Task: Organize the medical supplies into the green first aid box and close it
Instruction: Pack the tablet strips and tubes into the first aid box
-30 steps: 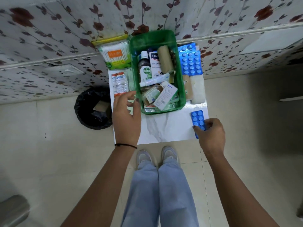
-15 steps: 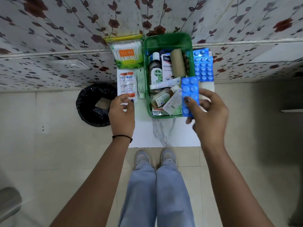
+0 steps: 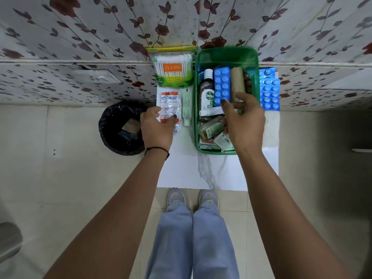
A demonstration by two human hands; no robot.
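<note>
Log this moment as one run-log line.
right hand: placing blue blister pack in green box | left hand: on gauze packets

Green box (image 3: pixel 254 63), translucent at its far wall. At the right hand's (image 3: pixel 244 122) fingertips: bright blue blister strip (image 3: pixel 222 87), 2 columns of round pills. Just left of it, dark bottle (image 3: pixel 207 91) with white cap and green-white label; just right, tan cardboard-coloured roll (image 3: pixel 237 83). Beyond the box's right wall, more blue blister sheets (image 3: pixel 269 91). Under the left hand's (image 3: pixel 156 127) fingertips: clear packets (image 3: pixel 170 106) printed orange-red and blue. Beside them, pale green tube (image 3: pixel 186 107). Farther off, cotton-bud pack (image 3: pixel 173 67), yellow-green with orange label, white buds. Tabletop (image 3: pixel 201 172) white, grey marble veining. Wall (image 3: pixel 80 37) white with dark red flowers, brown vines. Bin liner (image 3: pixel 120 127) black. Black band on left wrist.
</note>
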